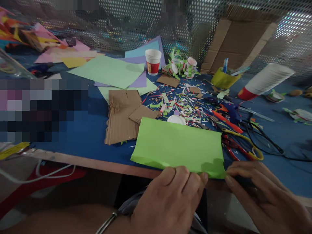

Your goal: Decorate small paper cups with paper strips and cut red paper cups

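A bright green sheet of paper (180, 143) lies at the table's front edge, its near edge folded or curled up along a narrow strip. My left hand (170, 195) is closed on that near edge, knuckles up, with the thumb by the fold. At the paper's near right corner, my right hand (260, 191) pinches the edge between thumb and fingertips. Red-handled scissors (232, 146) and yellow-handled scissors (254, 148) rest just right of the paper. Behind it sits a small white paper disc (176, 120), partly covered.
Brown cardboard pieces (124, 120) lie left of the paper. Paper scraps (175, 100) cover the middle. A glue gun (230, 110) with a black cable (265, 138), stacked cups (268, 79), a yellow holder (224, 79) and one upright cup (153, 61) stand farther back. Pale green sheets (109, 70) lie behind.
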The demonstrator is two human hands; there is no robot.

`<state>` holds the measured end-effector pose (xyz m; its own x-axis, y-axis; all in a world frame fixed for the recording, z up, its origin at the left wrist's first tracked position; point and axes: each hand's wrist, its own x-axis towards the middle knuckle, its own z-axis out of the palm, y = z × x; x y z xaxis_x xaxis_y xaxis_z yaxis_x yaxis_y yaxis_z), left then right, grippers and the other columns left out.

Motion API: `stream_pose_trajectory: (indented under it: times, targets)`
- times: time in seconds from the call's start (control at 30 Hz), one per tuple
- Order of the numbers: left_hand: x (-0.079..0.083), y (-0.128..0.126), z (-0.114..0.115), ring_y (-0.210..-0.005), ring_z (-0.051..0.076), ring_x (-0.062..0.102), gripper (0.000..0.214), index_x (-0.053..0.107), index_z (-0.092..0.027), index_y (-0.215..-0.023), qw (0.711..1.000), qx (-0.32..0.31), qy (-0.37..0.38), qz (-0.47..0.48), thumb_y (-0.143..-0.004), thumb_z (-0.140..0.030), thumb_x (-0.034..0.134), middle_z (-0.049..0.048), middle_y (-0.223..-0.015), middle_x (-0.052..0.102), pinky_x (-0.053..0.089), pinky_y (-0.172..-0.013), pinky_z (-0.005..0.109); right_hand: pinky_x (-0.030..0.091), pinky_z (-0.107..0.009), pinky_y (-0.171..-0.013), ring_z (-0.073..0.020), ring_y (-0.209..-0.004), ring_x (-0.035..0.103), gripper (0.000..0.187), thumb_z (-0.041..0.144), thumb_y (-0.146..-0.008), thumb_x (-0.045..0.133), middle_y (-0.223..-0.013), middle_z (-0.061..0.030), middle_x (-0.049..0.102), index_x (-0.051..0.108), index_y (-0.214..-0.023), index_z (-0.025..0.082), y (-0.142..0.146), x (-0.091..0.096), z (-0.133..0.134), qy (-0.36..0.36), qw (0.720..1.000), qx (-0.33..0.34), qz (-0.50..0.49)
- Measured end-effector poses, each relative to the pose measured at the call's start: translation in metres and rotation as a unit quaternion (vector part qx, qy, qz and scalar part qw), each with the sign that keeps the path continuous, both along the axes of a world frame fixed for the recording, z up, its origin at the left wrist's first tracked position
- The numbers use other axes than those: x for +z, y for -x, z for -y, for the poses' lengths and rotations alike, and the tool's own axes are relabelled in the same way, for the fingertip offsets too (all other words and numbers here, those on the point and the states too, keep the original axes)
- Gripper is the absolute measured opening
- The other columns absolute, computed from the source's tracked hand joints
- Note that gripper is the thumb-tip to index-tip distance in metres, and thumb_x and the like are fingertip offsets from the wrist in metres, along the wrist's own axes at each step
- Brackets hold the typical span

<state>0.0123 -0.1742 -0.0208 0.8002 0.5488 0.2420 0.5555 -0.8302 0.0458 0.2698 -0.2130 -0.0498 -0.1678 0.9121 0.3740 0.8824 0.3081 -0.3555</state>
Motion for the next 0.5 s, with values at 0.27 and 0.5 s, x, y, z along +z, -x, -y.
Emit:
stream_pose_trajectory:
  times: [0.27,0.5]
  targets:
    - [-0.004,-0.005,-0.004,-0.079,0.018,0.049,0.037,0.072,-0.019,-0.123,1.000,0.007,-0.015,0.019,-0.106,-0.016,0.038,0.0017,-0.084,0.057,0.037,-0.067,0.034,0.046,-0.043,-0.082,-0.0254,-0.092,0.064,0.029,0.014,-0.089,0.072,-0.111,-0.0091,0.067,0.069,-0.116,0.024,0.017,-0.001,0.015,-0.135,0.987,0.014,0.085]
    - [0.001,-0.004,-0.001,-0.088,0.018,0.054,0.031,0.072,-0.021,-0.119,1.000,0.005,0.007,0.004,-0.105,-0.017,0.045,0.0030,-0.097,0.064,0.043,-0.076,0.032,0.045,-0.048,-0.091,-0.0295,-0.103,0.062,0.029,0.022,-0.096,0.065,-0.119,-0.0114,0.065,0.065,-0.125,0.023,0.018,-0.006,0.014,-0.079,0.995,-0.020,0.057]
